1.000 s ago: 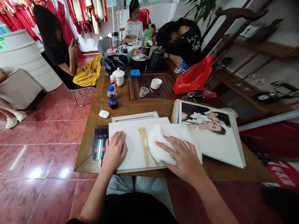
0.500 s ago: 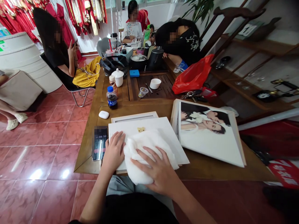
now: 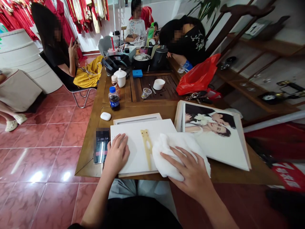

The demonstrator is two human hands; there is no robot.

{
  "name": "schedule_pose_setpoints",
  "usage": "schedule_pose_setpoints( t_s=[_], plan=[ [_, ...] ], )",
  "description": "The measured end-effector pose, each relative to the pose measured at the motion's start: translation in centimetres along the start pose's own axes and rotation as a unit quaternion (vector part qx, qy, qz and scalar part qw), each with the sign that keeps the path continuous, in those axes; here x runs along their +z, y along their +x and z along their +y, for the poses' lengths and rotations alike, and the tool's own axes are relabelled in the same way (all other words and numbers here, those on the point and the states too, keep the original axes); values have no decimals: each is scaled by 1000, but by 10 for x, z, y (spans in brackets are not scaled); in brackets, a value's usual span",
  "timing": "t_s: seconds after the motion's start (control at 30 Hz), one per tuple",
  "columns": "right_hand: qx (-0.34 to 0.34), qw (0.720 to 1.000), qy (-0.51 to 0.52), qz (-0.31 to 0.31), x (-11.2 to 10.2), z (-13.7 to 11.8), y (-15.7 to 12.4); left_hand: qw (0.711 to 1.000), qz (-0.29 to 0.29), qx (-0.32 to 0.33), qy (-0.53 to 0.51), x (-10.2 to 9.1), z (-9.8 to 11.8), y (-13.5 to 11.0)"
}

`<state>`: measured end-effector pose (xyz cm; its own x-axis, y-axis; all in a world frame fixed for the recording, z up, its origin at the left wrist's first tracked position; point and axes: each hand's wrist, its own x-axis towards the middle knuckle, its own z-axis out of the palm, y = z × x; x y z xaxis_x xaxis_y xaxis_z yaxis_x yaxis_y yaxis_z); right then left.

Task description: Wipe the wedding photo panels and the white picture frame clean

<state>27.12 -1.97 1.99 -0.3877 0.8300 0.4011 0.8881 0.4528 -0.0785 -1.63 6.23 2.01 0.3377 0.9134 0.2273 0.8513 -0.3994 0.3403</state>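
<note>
My left hand [image 3: 117,153] rests flat on the left side of a white board [image 3: 131,136], fingers stretched out. Under my right hand [image 3: 190,171] is a bunched, fluffy white cloth [image 3: 166,152], which my spread fingers grip from above. The cloth covers the board's right side and reaches beyond its edge. Between my hands, a long cream-coloured piece [image 3: 148,152] lies on the board. It has two small dark dots at its top and an oval opening in the middle; I cannot tell what it is.
A framed couple's photo [image 3: 214,140] lies at the right, and a phone [image 3: 102,146] at the left edge. Farther back are a white earbud case [image 3: 105,116], a dark drink bottle [image 3: 114,99], a small white cup [image 3: 159,84] and a red bag [image 3: 197,78]. Several people sit around.
My right hand has moved right with the white cloth, uncovering the length of the cream-coloured piece. The left hand has stayed in place on the board.
</note>
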Motion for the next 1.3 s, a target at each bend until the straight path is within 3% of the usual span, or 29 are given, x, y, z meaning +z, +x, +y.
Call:
schedule_pose_setpoints(
  t_s=[0.17, 0.53, 0.67, 1.03, 1.17, 1.3],
  plan=[
    [21, 999, -13, -20, 7, 5, 14, 1000, -7, 1, 4, -1, 0, 0],
    [55, 997, -20, -52, 32, 39, 93, 1000, -5, 2, -4, -1, -1, 0],
    [51, 997, -24, -46, 31, 35, 85, 1000, 9, -4, -15, 0, -2, 0],
    [25, 1000, 1, -17, 5, 2, 5, 1000, 10, -6, -26, 1, -2, 0],
    [15, 1000, -3, -13, 4, 2, 6, 1000, 0, -5, -14, 0, -1, 0],
    [15, 999, -22, -28, 12, 13, 32, 1000, -7, -5, -9, -1, 0, 0]
  ],
)
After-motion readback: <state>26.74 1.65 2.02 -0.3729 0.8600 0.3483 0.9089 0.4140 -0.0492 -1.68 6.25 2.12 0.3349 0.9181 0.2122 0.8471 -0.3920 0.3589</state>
